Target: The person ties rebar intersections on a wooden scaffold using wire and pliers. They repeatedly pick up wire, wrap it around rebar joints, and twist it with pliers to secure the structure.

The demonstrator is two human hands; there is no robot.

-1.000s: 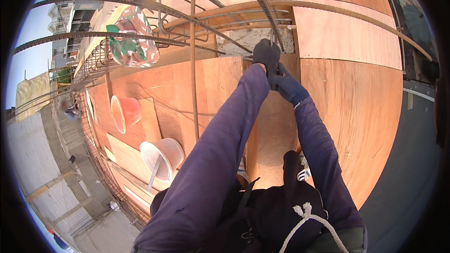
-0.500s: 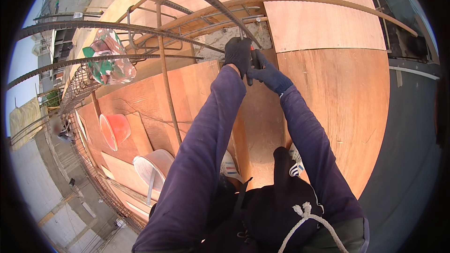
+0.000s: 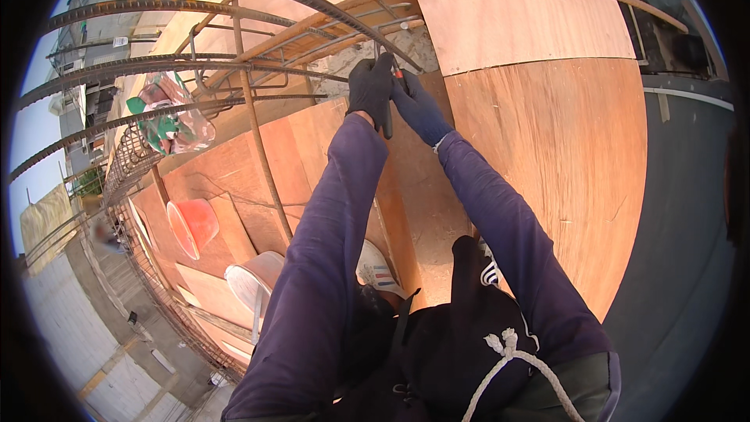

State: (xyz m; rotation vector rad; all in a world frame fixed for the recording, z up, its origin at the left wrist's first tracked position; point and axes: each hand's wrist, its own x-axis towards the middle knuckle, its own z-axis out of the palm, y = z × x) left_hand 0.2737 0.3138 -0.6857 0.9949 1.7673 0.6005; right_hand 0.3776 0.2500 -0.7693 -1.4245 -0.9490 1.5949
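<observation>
Both hands, in dark knit gloves, are close together near the upper middle. My left hand (image 3: 369, 87) is closed around a hand tool (image 3: 388, 126) with a dark handle and a red-orange part; its exact kind is hidden by the gloves. My right hand (image 3: 423, 110) grips the same tool from the right, fingers bent around it. A thin metal piece (image 3: 376, 50) sticks up past the left glove. Just beyond lies rough grey concrete (image 3: 423, 48), with a ribbed steel bar (image 3: 359, 25) ending above it. Below the hands runs a recessed plywood channel (image 3: 433, 211).
Several rusty rebars (image 3: 117, 64) cross the upper left, with a camouflage-patterned bundle (image 3: 173, 115) behind them. An orange-red bucket (image 3: 193, 227) and a pale bucket (image 3: 256, 273) stand at left. Plywood panels (image 3: 547, 164) cover the right, beside a dark grey surface (image 3: 672, 266).
Both hands and the tool have shifted left in the picture and stay together; the right hand now sits closer against the left. The rebars and panels have shifted up and left with the view.
</observation>
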